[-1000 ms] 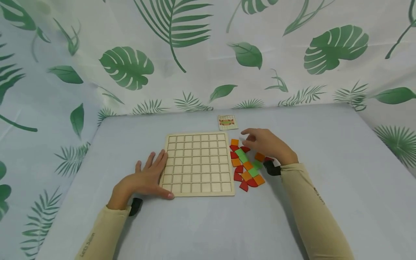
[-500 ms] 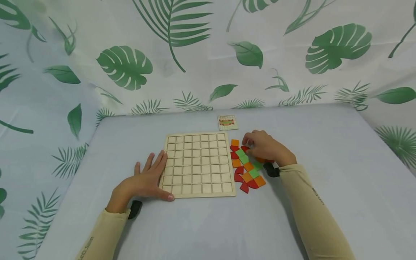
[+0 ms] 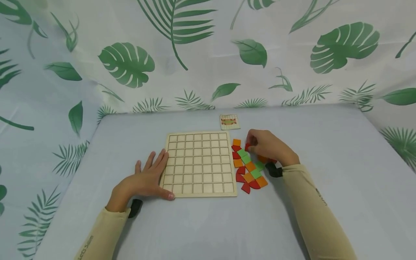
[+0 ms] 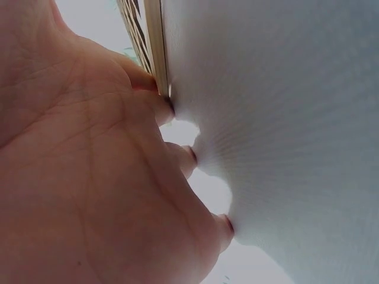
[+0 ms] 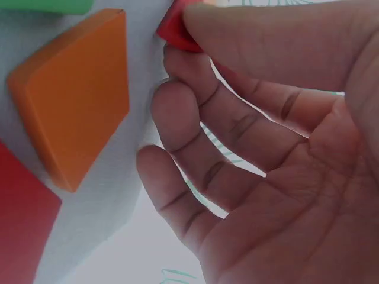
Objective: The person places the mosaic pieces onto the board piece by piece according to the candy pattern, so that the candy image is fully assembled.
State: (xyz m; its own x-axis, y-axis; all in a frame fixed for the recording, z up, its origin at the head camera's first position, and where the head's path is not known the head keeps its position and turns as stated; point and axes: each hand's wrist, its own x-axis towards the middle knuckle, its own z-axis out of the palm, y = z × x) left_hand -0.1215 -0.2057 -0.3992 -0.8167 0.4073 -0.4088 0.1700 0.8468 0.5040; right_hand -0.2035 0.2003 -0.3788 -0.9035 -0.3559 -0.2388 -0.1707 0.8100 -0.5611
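Note:
A square wooden grid board (image 3: 198, 162) lies flat on the table, its cells bare. My left hand (image 3: 143, 184) rests along its left edge, fingers spread and thumb at the near corner. In the left wrist view, fingertips touch the table beside the board's edge (image 4: 155, 47). Right of the board, my right hand (image 3: 271, 146) pinches a small red curved-edge tile (image 5: 176, 28) between thumb and fingers. Beneath and beside that hand lie loose tiles: green squares (image 3: 246, 159), orange squares (image 3: 238, 163) and red pieces (image 3: 246, 187). The hand hides part of the pile.
Behind the board's far right corner lies a small pattern card (image 3: 229, 122) with a red, orange and green figure on a grid. The pale table (image 3: 201, 227) runs back to a leaf-print curtain (image 3: 195, 54). An orange tile (image 5: 74, 97) lies close to the right hand's fingertips.
My right hand came down onto the pile, closed its fingertips on a red tile and raised it slightly. The left hand stayed at the board's edge.

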